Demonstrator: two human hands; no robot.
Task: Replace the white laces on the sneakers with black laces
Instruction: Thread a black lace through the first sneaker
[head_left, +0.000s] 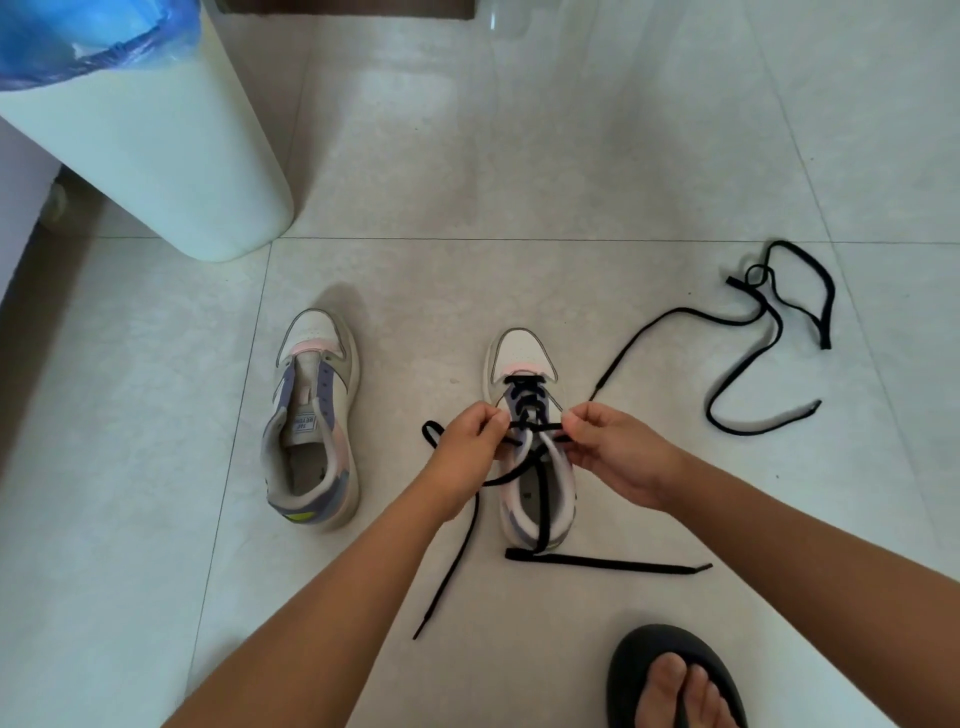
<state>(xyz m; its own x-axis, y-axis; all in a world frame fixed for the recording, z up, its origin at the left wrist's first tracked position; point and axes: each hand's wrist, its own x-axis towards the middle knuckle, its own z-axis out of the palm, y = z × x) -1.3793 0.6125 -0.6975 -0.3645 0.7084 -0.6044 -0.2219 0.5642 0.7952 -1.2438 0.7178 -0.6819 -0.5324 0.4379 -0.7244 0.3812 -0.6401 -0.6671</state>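
Observation:
Two white, purple and pink sneakers stand on the tiled floor. The left sneaker has no lace in it. The right sneaker has a black lace threaded through its front eyelets. My left hand pinches the lace at the sneaker's left side. My right hand pinches it at the right side, and a short stretch runs taut between them. The lace's loose ends trail on the floor toward me. A second black lace lies loose to the right.
A pale bin with a blue bag liner stands at the back left. My foot in a dark sandal rests at the bottom right. No white laces are in view.

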